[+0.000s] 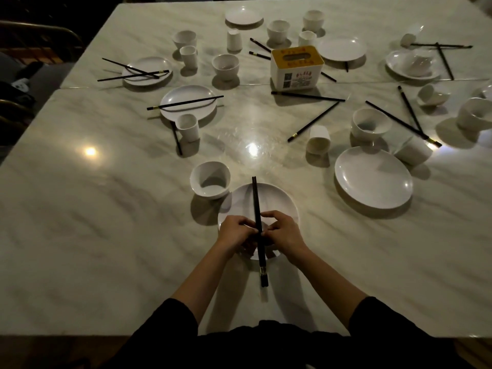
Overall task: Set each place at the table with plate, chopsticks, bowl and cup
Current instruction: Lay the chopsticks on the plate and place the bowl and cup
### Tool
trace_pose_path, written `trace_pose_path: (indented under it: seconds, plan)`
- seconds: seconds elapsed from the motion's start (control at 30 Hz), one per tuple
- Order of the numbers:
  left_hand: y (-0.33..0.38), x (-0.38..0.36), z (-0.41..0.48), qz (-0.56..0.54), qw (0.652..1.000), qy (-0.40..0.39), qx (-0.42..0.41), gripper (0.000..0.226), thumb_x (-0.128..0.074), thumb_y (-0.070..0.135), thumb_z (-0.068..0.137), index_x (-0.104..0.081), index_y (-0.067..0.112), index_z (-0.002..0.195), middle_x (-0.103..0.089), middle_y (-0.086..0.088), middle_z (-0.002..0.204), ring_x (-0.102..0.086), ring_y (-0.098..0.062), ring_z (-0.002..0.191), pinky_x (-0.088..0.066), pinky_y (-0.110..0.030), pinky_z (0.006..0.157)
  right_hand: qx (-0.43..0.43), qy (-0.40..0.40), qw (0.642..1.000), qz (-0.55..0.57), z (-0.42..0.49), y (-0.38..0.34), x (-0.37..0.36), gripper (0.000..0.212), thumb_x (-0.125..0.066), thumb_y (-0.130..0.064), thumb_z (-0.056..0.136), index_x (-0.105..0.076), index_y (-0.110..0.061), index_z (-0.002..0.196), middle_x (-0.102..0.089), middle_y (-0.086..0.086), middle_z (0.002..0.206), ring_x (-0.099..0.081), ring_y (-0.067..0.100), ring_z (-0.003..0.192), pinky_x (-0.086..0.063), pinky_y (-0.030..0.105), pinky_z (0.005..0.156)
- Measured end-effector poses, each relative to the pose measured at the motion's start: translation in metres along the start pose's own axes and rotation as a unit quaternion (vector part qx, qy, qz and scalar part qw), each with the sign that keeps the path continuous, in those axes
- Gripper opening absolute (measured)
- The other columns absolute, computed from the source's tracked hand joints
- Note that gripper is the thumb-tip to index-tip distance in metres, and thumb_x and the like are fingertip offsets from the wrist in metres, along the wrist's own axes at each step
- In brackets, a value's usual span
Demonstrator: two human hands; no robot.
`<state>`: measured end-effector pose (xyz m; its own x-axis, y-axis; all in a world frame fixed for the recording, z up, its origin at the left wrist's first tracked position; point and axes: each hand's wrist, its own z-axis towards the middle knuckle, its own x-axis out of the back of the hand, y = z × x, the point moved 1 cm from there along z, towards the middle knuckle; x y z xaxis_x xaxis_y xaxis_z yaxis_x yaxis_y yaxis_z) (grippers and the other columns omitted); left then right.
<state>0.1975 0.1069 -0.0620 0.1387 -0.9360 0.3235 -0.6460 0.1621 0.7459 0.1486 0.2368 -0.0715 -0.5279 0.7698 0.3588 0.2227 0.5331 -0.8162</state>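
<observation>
A pair of black chopsticks [256, 203] lies lengthwise over a white plate [277, 201] near the table's front edge. My left hand [235, 233] and my right hand [283, 231] both pinch the pair near its middle, one from each side. A white bowl [210, 179] stands just left of the plate's far rim. Across the marble table [93, 209] lie several more white plates, bowls, cups and loose black chopsticks, such as a plate [372, 179] at right and a tipped cup [318, 141].
A white and yellow tissue box [295, 67] stands mid-table. A plate with one chopstick across it [187, 102] and a cup [187, 127] sit at left. Dark chairs [32, 49] stand beyond the left edge.
</observation>
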Motion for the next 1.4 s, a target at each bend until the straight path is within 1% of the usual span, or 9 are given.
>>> trace_pose_path:
  seconds: [0.2, 0.37, 0.83, 0.97, 1.07, 1.13, 1.2, 1.27, 1.4]
  plan:
    - [0.0, 0.0, -0.004, 0.016, 1.0, 0.008, 0.005, 0.017, -0.064, 0.01, 0.086, -0.068, 0.01, 0.103, -0.07, -0.007, 0.08, -0.067, -0.015, 0.064, -0.049, -0.019, 0.052, 0.001, 0.0, 1.0, -0.011, -0.002, 0.003, -0.001, 0.047, -0.063, 0.002, 0.085, -0.056, -0.018, 0.127, -0.07, 0.014, 0.084, -0.071, 0.02, 0.072, -0.06, 0.028, 0.065]
    - [-0.001, -0.001, -0.006, 0.018, 1.0, 0.009, 0.004, 0.017, -0.064, 0.01, 0.086, -0.068, 0.01, 0.103, -0.07, -0.01, 0.083, -0.065, -0.016, 0.063, -0.05, -0.022, 0.052, 0.003, -0.004, 1.0, -0.011, -0.005, 0.002, -0.001, 0.046, -0.062, 0.001, 0.087, -0.054, -0.017, 0.128, -0.07, 0.013, 0.085, -0.071, 0.018, 0.07, -0.057, 0.022, 0.058]
    - [-0.003, -0.002, -0.009, 0.021, 1.0, 0.017, -0.006, 0.016, -0.064, 0.009, 0.086, -0.068, 0.01, 0.102, -0.07, -0.009, 0.081, -0.066, -0.016, 0.062, -0.051, -0.023, 0.054, 0.017, 0.002, 1.0, -0.025, -0.007, 0.005, -0.003, 0.046, -0.061, -0.001, 0.088, -0.052, -0.017, 0.13, -0.069, 0.012, 0.087, -0.071, 0.018, 0.07, -0.059, 0.024, 0.061]
    - [-0.004, -0.001, -0.009, 0.015, 1.0, 0.023, -0.007, 0.016, -0.066, 0.012, 0.085, -0.069, 0.012, 0.101, -0.073, -0.013, 0.084, -0.07, -0.022, 0.068, -0.055, -0.026, 0.055, 0.022, 0.016, 1.0, -0.006, -0.008, 0.006, -0.003, 0.042, -0.064, -0.006, 0.087, -0.054, -0.018, 0.126, -0.069, 0.009, 0.082, -0.07, 0.016, 0.065, -0.058, 0.023, 0.056]
    - [-0.005, 0.007, -0.006, 0.017, 0.994, 0.104, -0.027, 0.019, -0.066, 0.008, 0.085, -0.067, 0.009, 0.104, -0.07, -0.012, 0.089, -0.068, -0.022, 0.072, -0.055, -0.025, 0.06, 0.06, 0.116, 0.99, -0.05, -0.005, 0.007, 0.007, 0.035, -0.067, -0.008, 0.085, -0.059, -0.014, 0.119, -0.067, 0.005, 0.082, -0.067, 0.015, 0.069, -0.058, 0.026, 0.067]
    - [-0.008, 0.016, -0.004, 0.039, 0.98, 0.191, -0.047, 0.022, -0.064, 0.004, 0.084, -0.064, 0.006, 0.106, -0.065, -0.009, 0.092, -0.063, -0.019, 0.077, -0.05, -0.024, 0.065, 0.093, 0.19, 0.972, -0.1, -0.002, 0.01, 0.019, 0.034, -0.065, -0.005, 0.083, -0.06, -0.012, 0.116, -0.062, 0.008, 0.095, -0.061, 0.017, 0.081, -0.054, 0.03, 0.075]
    - [-0.013, 0.025, -0.002, 0.078, 0.962, 0.254, -0.062, 0.022, -0.062, 0.002, 0.082, -0.062, 0.007, 0.104, -0.062, -0.009, 0.097, -0.059, -0.019, 0.084, -0.044, -0.025, 0.07, 0.095, 0.229, 0.96, -0.129, 0.002, 0.015, 0.031, 0.04, -0.062, -0.002, 0.082, -0.056, -0.011, 0.12, -0.054, 0.012, 0.111, -0.054, 0.021, 0.098, -0.051, 0.032, 0.081]
    - [-0.018, 0.03, -0.002, 0.086, 0.958, 0.27, -0.049, 0.022, -0.06, 0.002, 0.08, -0.06, 0.007, 0.102, -0.061, -0.012, 0.104, -0.058, -0.023, 0.09, -0.043, -0.028, 0.073, 0.065, 0.214, 0.966, -0.127, 0.006, 0.021, 0.04, 0.048, -0.061, -0.001, 0.082, -0.052, -0.011, 0.127, -0.049, 0.013, 0.119, -0.051, 0.024, 0.106, -0.05, 0.034, 0.086]
    - [-0.021, 0.031, -0.006, 0.056, 0.966, 0.252, -0.023, 0.027, -0.055, 0.001, 0.082, -0.062, 0.006, 0.107, -0.066, -0.016, 0.108, -0.06, -0.032, 0.101, -0.041, -0.028, 0.079, 0.038, 0.168, 0.979, -0.105, 0.008, 0.028, 0.044, 0.044, -0.061, -0.002, 0.084, -0.055, -0.012, 0.126, -0.061, 0.014, 0.114, -0.059, 0.023, 0.095, -0.052, 0.035, 0.084]
